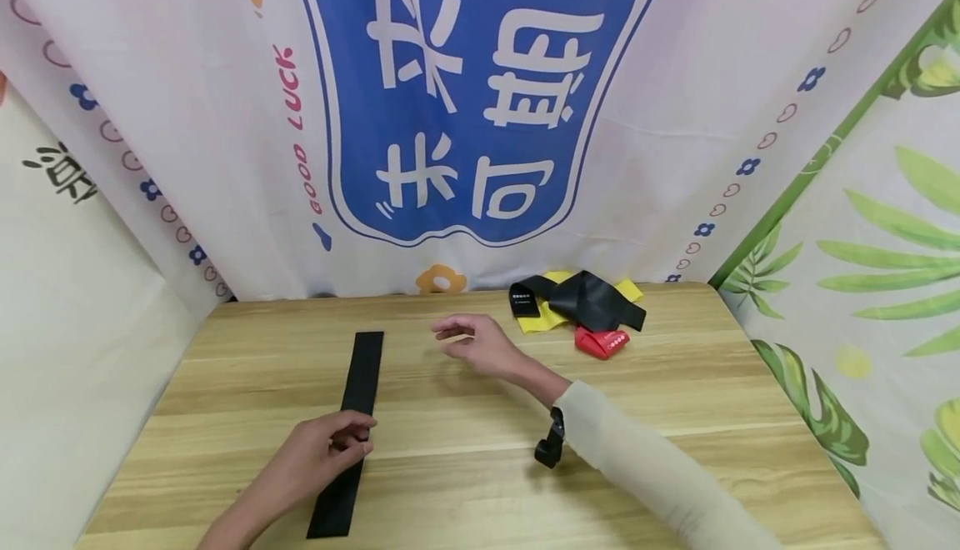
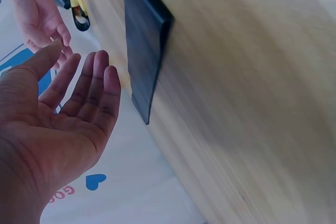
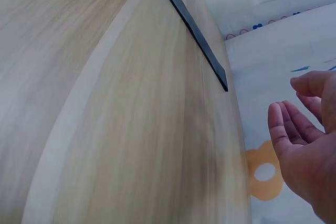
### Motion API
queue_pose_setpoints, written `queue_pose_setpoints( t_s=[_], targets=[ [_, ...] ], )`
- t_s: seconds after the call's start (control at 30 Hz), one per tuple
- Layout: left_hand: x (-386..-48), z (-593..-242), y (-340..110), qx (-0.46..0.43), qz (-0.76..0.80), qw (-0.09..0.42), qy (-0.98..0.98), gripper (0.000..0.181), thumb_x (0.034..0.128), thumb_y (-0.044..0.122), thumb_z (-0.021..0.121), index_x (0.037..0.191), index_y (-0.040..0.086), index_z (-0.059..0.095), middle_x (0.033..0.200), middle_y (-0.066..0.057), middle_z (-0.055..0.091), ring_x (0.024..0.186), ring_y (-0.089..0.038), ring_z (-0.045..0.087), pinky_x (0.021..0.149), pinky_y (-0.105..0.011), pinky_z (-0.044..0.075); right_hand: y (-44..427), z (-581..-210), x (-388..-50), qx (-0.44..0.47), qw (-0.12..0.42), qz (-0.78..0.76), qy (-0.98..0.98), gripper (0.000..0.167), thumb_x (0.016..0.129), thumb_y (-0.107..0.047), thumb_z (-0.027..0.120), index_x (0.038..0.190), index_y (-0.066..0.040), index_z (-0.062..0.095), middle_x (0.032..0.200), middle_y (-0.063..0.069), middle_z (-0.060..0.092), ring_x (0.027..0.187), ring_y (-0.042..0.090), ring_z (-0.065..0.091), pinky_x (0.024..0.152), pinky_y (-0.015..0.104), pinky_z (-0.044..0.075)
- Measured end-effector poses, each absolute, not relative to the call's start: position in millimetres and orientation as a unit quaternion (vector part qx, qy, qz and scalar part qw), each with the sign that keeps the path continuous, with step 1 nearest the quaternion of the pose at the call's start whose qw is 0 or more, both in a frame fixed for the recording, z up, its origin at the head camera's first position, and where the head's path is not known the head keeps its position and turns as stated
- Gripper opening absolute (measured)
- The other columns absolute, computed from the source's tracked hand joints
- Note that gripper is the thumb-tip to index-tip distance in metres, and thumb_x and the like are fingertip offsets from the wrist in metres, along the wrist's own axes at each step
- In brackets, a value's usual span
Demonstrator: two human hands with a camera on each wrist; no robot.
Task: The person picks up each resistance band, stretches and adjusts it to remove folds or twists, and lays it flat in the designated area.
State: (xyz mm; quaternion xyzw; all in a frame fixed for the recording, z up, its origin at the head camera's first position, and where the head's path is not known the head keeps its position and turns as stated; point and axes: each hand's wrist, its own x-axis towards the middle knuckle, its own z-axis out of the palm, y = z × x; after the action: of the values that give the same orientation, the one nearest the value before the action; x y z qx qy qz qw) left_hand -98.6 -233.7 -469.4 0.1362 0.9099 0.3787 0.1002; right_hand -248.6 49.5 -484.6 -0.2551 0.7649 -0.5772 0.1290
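Observation:
A long black ribbon-like strip (image 1: 364,371) lies lengthwise on the left part of the wooden table. Above its lower half hovers my left hand (image 1: 313,456), fingers loosely bent, holding nothing. The left wrist view shows that palm (image 2: 63,135) apart from the black strip (image 2: 144,45). My right hand (image 1: 486,347) is raised over the back middle of the table, between the strip and a pile of folded strips. Its fingers are relaxed, with nothing in them. In the right wrist view the right hand (image 3: 310,150) appears at the right edge, away from the strip (image 3: 194,30).
At the back right lie a folded black strip (image 1: 592,300), a yellow piece (image 1: 536,321) and a red folded piece (image 1: 602,343), overlapping. A printed curtain (image 1: 225,158) hangs along the table's back edge. A black wrist device (image 1: 551,442) is on the right arm.

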Motion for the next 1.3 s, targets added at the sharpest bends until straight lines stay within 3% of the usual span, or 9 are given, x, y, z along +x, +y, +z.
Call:
queue_pose_setpoints(
  t_s=[0.13, 0.37, 0.5, 0.67, 1.0, 1.17, 1.3],
  targets=[
    [-104, -468, -228, 0.133, 0.383, 0.09, 0.91, 0.024, 0.097, 0.008, 0.076, 0.121, 0.003, 0.074, 0.096, 0.005, 0.074, 0.083, -0.004, 0.066, 0.071, -0.023, 0.058, 64, -480, -248, -0.249, 0.127, -0.59, 0.757, 0.035, 0.099, 0.001, 0.069, 0.134, 0.005, 0.067, 0.137, 0.026, 0.066, 0.125, 0.032, 0.067, 0.097, 0.031, 0.059],
    [-114, -466, -219, 0.132, 0.394, 0.076, 0.907, 0.029, 0.0988, 0.011, 0.075, 0.126, 0.002, 0.072, 0.103, 0.0, 0.074, 0.089, -0.007, 0.068, 0.073, -0.024, 0.058, 89, -477, -251, -0.237, 0.112, -0.596, 0.759, 0.033, 0.099, 0.002, 0.069, 0.132, 0.003, 0.069, 0.132, 0.017, 0.071, 0.125, 0.034, 0.067, 0.097, 0.033, 0.059],
    [-119, -464, -214, 0.135, 0.401, 0.069, 0.904, 0.031, 0.0991, 0.011, 0.075, 0.129, 0.002, 0.071, 0.104, 0.0, 0.074, 0.091, -0.01, 0.07, 0.074, -0.024, 0.058, 101, -476, -251, -0.242, 0.109, -0.599, 0.756, 0.034, 0.099, 0.002, 0.069, 0.133, 0.004, 0.069, 0.133, 0.023, 0.069, 0.126, 0.041, 0.064, 0.097, 0.033, 0.059],
    [-126, -464, -205, 0.133, 0.408, 0.059, 0.901, 0.033, 0.0982, 0.012, 0.076, 0.13, 0.004, 0.071, 0.107, -0.001, 0.074, 0.095, -0.014, 0.071, 0.077, -0.025, 0.058, 113, -476, -251, -0.249, 0.102, -0.595, 0.758, 0.034, 0.098, 0.005, 0.069, 0.132, 0.007, 0.068, 0.134, 0.029, 0.066, 0.125, 0.039, 0.066, 0.096, 0.03, 0.059],
    [-140, -464, -186, 0.14, 0.425, 0.037, 0.894, 0.037, 0.0959, 0.01, 0.079, 0.131, 0.004, 0.071, 0.115, -0.01, 0.075, 0.101, -0.019, 0.072, 0.08, -0.026, 0.059, 139, -473, -250, -0.252, 0.088, -0.564, 0.782, 0.033, 0.098, 0.001, 0.072, 0.131, 0.003, 0.069, 0.133, 0.029, 0.066, 0.122, 0.037, 0.067, 0.097, 0.031, 0.059],
    [-147, -462, -177, 0.15, 0.443, 0.037, 0.883, 0.035, 0.0968, 0.011, 0.078, 0.131, 0.006, 0.071, 0.116, -0.012, 0.074, 0.103, -0.019, 0.072, 0.083, -0.028, 0.06, 151, -471, -250, -0.251, 0.083, -0.551, 0.792, 0.034, 0.098, -0.001, 0.073, 0.132, 0.002, 0.069, 0.131, 0.022, 0.07, 0.123, 0.04, 0.067, 0.097, 0.03, 0.059],
    [-151, -460, -168, 0.155, 0.448, 0.032, 0.88, 0.034, 0.0966, 0.011, 0.079, 0.13, 0.008, 0.072, 0.116, -0.012, 0.074, 0.102, -0.019, 0.072, 0.083, -0.029, 0.06, 160, -472, -251, -0.256, 0.071, -0.541, 0.798, 0.034, 0.098, 0.001, 0.073, 0.131, 0.003, 0.07, 0.13, 0.025, 0.069, 0.121, 0.041, 0.067, 0.095, 0.032, 0.06]
  ],
)
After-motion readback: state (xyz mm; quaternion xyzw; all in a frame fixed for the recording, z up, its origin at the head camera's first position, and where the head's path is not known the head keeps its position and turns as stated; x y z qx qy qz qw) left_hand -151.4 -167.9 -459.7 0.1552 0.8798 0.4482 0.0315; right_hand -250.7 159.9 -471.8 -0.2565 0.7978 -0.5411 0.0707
